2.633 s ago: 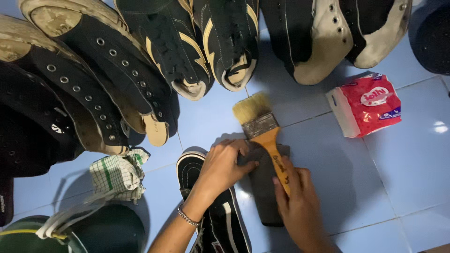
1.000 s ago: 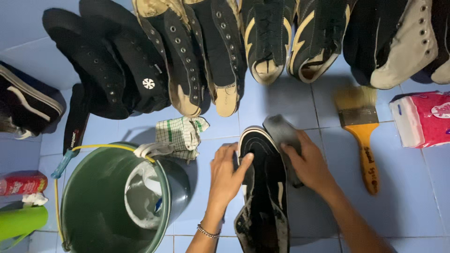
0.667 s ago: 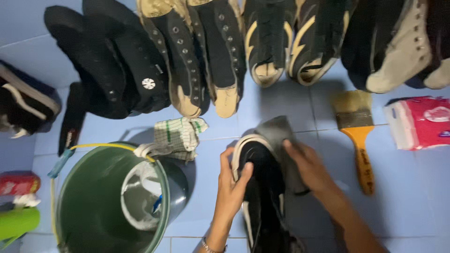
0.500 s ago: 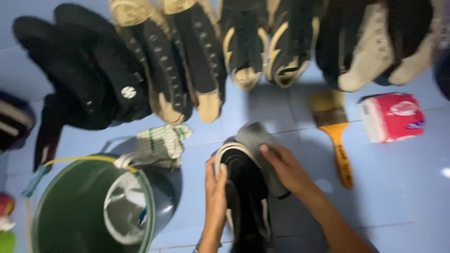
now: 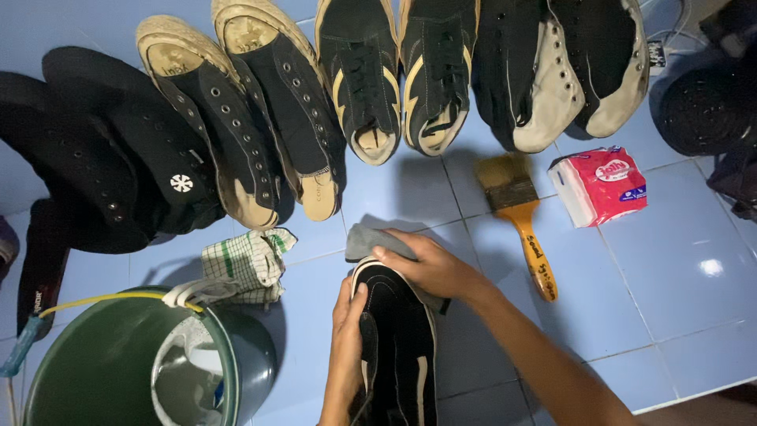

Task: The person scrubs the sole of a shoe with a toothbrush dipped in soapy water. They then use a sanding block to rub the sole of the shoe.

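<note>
Blue floor tiles (image 5: 670, 300) carry a black shoe (image 5: 398, 347) lying lengthwise, toe pointing away from the person. The left hand (image 5: 347, 347) grips its left edge, while right-hand fingers (image 5: 394, 254) press a grey cloth (image 5: 374, 241) over the toe, just ahead.

- Row of dark shoes (image 5: 371, 79) along the top, on blue tiled floor (image 5: 678, 315).
- Paintbrush (image 5: 520, 217), yellow handle, lying beside a red tissue pack (image 5: 601, 185).
- Green bucket (image 5: 118, 371) lower left; checked cloth (image 5: 240, 267) at its rim.
</note>
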